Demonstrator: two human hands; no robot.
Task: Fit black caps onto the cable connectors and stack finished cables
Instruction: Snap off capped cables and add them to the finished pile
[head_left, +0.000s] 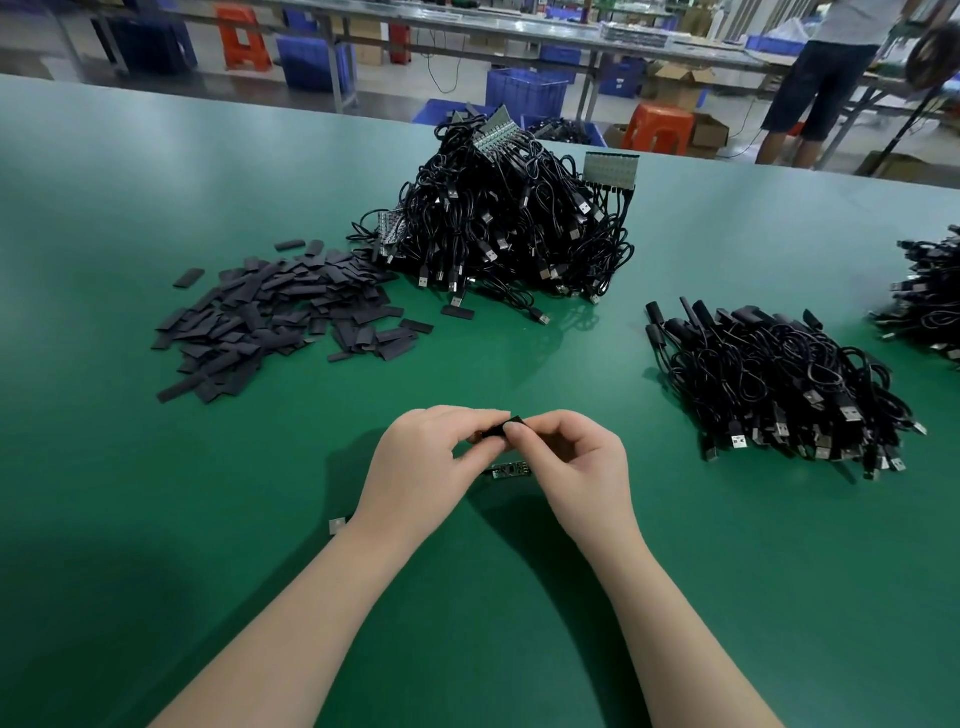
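**Cap in both hands, connector board loose below — misfeed risk**

Left hand (421, 462) and right hand (571, 457) meet over the near-centre of the green table (519, 364), fingers curled, both pinching one black cap (501, 430) between thumb and fingertips. Wrists are low and forearms converge in a V from the near edge. Just under the fingers a small connector board (508, 470) peeks out; can't tell whether either hand grips it or whether it rests on the table.

Risks, as I read it:
- Cap looks flat (sleeve-like), so if the pinch doesn't open its mouth, the board could snag at the edge or enter skewed.
- Board not clearly held, so it could slide away when the cap pushes on.

Outward: loose cap pile (280, 317) far-left, uncapped cable heap (498, 223) beyond centre, finished stack (779, 374) to the right, well apart from the hands.
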